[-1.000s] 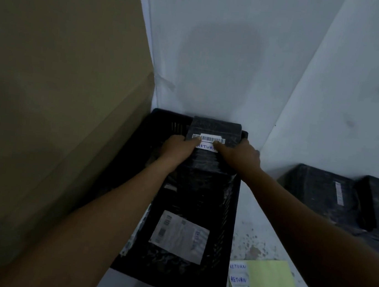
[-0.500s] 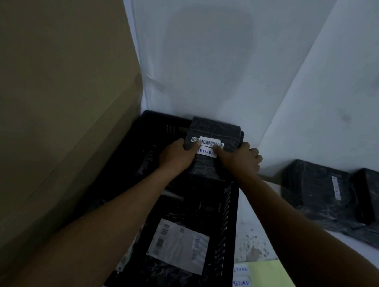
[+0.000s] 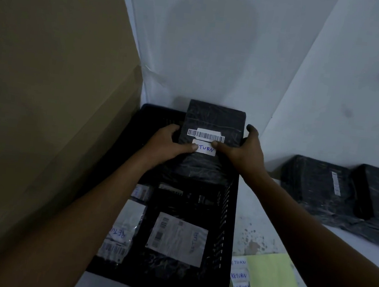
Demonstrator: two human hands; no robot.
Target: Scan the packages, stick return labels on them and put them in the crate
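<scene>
The package (image 3: 213, 120) held over the far end of the crate (image 3: 228, 219) was wrapped in black plastic film, creased and faintly glossy. Its barcode sticker (image 3: 205, 135) and "RETURN" label (image 3: 204, 148) were matt white paper. The crate looked like black moulded plastic with slotted walls. Packets (image 3: 176, 238) inside carried matt paper labels, one (image 3: 120, 232) under shiny clear film. At left stood matt brown cardboard (image 3: 45, 102). The two packages (image 3: 344, 198) at far right had the same wrinkled black wrap. The near-right sheet (image 3: 271, 284) was smooth pale yellow-green paper; the white tabletop (image 3: 251, 236) was stained.
</scene>
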